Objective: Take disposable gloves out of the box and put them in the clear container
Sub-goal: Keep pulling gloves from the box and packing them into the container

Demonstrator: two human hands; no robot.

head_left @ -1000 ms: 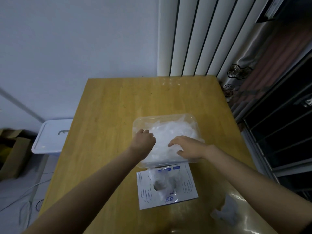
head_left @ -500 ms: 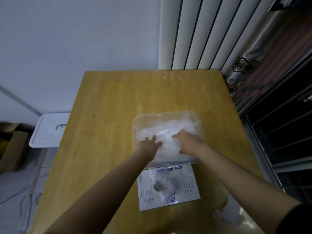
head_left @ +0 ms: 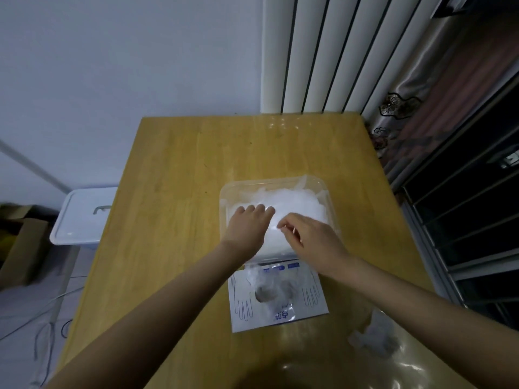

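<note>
While both forearms are reaching across the table, they are hiding the near wall of the clear container & the far edge of the glove box. Gloves are heaping in the container to abt rim height. Single ones are hard to pick out, all one white mass.

L hand is lying on the heap's near-left part, fingers straight & together, pressing down. R hand is hanging just right of it, fingers curled, thumb & forefinger pinching a bit of glove film at the heap's ctr.

Glove box is lying flat just near of the container. The wrists are covering the join, so can't tell if they are touching. More film is bulging from its opening, and the print is too blurred to read. Loose glove is lying crumpled near-right, well apart from the box, half lost in glare. Dark rounded blur is cutting in at the near edge; can't tell what.

Container is sitting right of ctr, w/ bare wood lying open to its left & far side, and the right table edge is running near it. Off the left edge a white lidded bin is standing, partly cut off by the table, w/ a cardboard box beyond & cables trailing on the floor.
</note>
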